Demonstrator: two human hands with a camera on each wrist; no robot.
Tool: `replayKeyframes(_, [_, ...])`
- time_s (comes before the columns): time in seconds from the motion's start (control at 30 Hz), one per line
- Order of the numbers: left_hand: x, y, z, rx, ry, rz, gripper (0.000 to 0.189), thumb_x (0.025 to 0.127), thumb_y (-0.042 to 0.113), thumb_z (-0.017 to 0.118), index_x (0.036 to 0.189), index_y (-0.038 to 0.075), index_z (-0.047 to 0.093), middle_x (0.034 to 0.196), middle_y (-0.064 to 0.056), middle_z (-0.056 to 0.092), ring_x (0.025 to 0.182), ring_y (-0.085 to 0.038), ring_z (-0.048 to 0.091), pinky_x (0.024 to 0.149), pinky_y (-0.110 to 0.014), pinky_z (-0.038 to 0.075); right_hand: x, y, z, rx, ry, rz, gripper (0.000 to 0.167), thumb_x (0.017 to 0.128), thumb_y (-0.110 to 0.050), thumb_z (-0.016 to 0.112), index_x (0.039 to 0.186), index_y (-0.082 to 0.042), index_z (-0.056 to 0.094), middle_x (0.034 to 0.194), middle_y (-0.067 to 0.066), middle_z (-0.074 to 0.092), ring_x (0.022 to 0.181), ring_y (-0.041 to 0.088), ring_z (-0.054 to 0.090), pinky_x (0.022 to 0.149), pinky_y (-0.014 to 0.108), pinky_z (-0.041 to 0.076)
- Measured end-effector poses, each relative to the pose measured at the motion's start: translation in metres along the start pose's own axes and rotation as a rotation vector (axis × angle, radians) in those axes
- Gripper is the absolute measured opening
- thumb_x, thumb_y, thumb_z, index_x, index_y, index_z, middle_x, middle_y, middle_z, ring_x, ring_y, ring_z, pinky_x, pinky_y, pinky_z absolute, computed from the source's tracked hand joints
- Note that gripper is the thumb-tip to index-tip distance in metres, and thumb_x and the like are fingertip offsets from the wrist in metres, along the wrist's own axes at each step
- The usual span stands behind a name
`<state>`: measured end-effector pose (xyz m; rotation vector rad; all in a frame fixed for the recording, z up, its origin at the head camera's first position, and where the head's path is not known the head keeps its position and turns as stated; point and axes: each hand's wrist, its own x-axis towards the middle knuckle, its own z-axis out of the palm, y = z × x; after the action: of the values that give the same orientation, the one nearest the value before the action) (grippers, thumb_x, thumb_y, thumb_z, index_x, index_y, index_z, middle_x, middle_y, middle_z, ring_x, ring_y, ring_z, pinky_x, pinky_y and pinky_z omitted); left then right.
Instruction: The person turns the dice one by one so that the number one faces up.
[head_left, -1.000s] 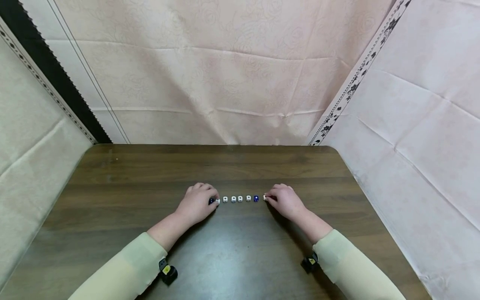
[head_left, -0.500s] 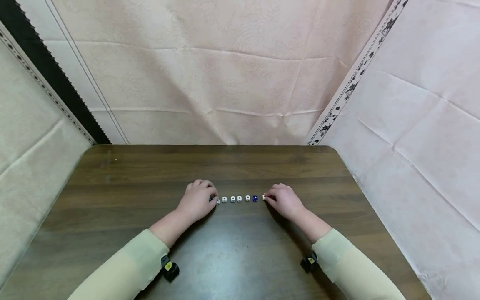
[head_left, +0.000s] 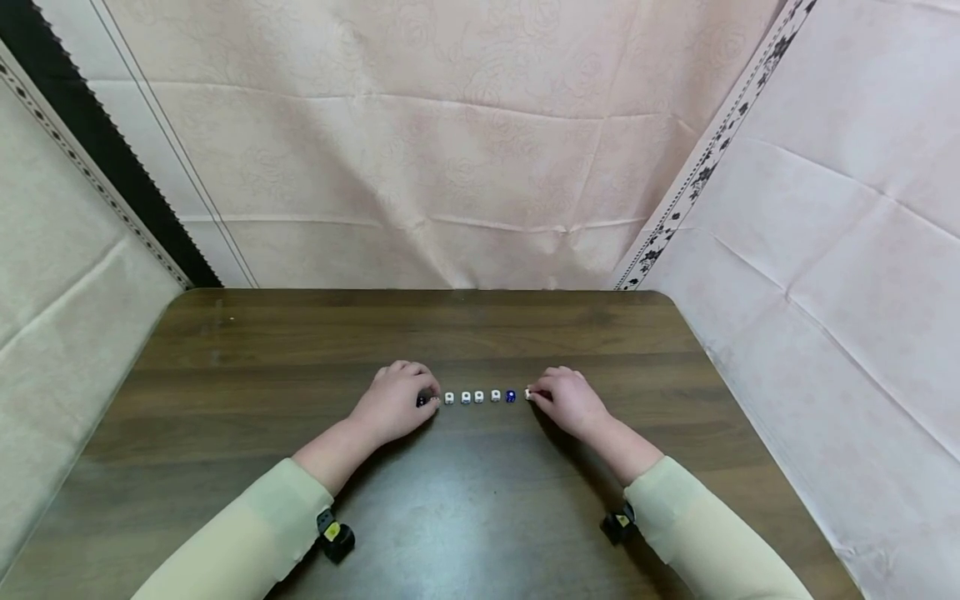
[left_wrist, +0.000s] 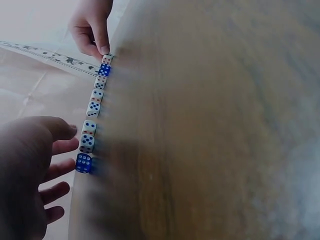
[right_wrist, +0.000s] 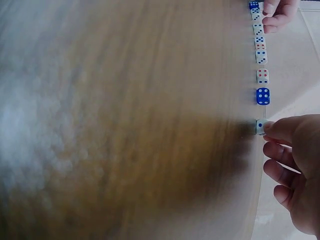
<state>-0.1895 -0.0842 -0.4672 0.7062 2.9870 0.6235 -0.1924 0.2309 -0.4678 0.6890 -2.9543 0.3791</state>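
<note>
Several small dice form a row across the wooden table, mostly white, with a blue die (left_wrist: pixel 83 163) at the left end and another blue die (right_wrist: pixel 263 96) near the right end. My left hand (head_left: pixel 392 404) is at the row's left end, fingers loosely bent and spread. In the left wrist view, its index fingertip is right at a white die (left_wrist: pixel 86 143) beside the end blue die, with the thumb slightly farther along. My right hand (head_left: pixel 572 402) pinches the rightmost white die (right_wrist: pixel 260 126) between thumb and index finger, and a gap separates that die from its blue neighbour.
The brown table (head_left: pixel 465 492) reaches back to a pale patterned cloth (head_left: pixel 450 150). White cloth (head_left: pixel 832 275) hangs along the right side. A black wrist camera (head_left: pixel 336 537) sits on the left sleeve, another camera (head_left: pixel 618 523) on the right.
My left hand shifts slightly about the left-end dice; the end blue die, more covered half a second ago, shows again between thumb and fingers. The right hand stays on its die.
</note>
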Motion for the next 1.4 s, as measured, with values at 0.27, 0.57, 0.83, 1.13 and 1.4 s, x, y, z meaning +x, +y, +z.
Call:
replayKeyframes(0.27, [-0.0002,-0.0030,0.0011,0.010,-0.006,0.004,0.010,0.094,0.031,0.068,0.099,0.023,0.070,0.120,-0.001,0.062,0.123,-0.029,0.050,0.105,-0.052,0.034,0.0000,-0.0007,0.0007,0.000,0.013,-0.014,0.010,0.092,-0.020,0.072,0.097,-0.013,0.078,0.089,-0.003,0.068,0.087,0.019,0.063,0.083,0.043,0.047])
replayKeyframes(0.57, [0.0003,-0.0031,0.0040,0.009,0.003,-0.011,0.009,0.095,0.031,0.068,0.099,0.024,0.070,0.117,0.001,0.062,0.121,-0.026,0.050,0.104,-0.051,0.035,-0.0014,-0.0018,0.0002,0.000,0.029,-0.019,0.009,0.092,-0.019,0.073,0.096,-0.013,0.078,0.089,-0.002,0.069,0.087,0.019,0.063,0.083,0.043,0.047])
replayKeyframes(0.83, [-0.0002,-0.0030,0.0037,0.002,0.010,-0.004,0.009,0.096,0.030,0.066,0.099,0.023,0.071,0.117,0.000,0.062,0.121,-0.027,0.050,0.104,-0.051,0.035,-0.0008,-0.0005,0.0013,-0.005,0.015,-0.007,0.010,0.092,-0.021,0.072,0.097,-0.014,0.078,0.089,-0.003,0.068,0.088,0.018,0.063,0.085,0.043,0.047])
replayKeyframes(1.13, [0.0029,-0.0030,0.0062,0.023,0.027,0.008,0.011,0.097,0.029,0.063,0.099,0.021,0.072,0.117,-0.001,0.063,0.120,-0.028,0.051,0.103,-0.051,0.037,-0.0007,-0.0001,0.0020,-0.005,0.016,-0.001,0.010,0.092,-0.021,0.072,0.097,-0.013,0.078,0.089,-0.002,0.068,0.087,0.019,0.062,0.084,0.043,0.047])
replayKeyframes(1.4, [0.0055,-0.0017,0.0061,0.027,0.036,-0.014,0.015,0.097,0.029,0.062,0.101,0.020,0.074,0.119,-0.002,0.062,0.121,-0.028,0.050,0.104,-0.051,0.036,-0.0006,0.0002,0.0021,-0.002,0.018,-0.002,0.010,0.093,-0.021,0.072,0.097,-0.014,0.078,0.089,-0.003,0.068,0.087,0.018,0.062,0.084,0.043,0.047])
